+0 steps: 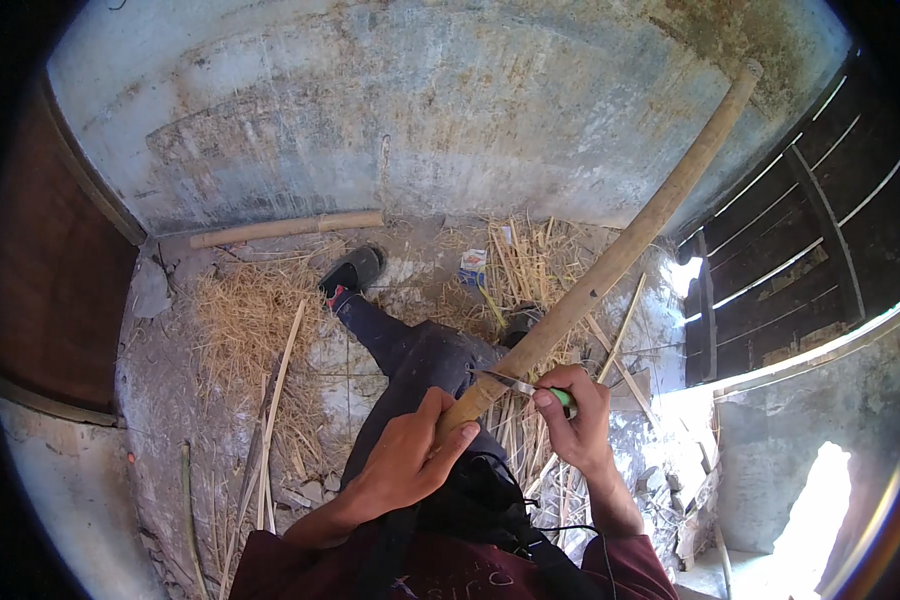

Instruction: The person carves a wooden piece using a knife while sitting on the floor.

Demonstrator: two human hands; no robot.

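Observation:
A long bamboo pole slants from my lap up to the far right, its far end near the wall. My left hand is wrapped round its near end, thumb along the top. In my right hand is a knife with a green handle, the fingers closed round it. The blade lies across the pole just beyond my left hand and looks to touch it. Part of the handle is hidden in my fist.
Straw and shavings litter the floor, with split bamboo strips to the left and more beyond my legs. A short bamboo piece lies by the stained wall. A small box sits mid-floor. Dark wooden slats stand at right.

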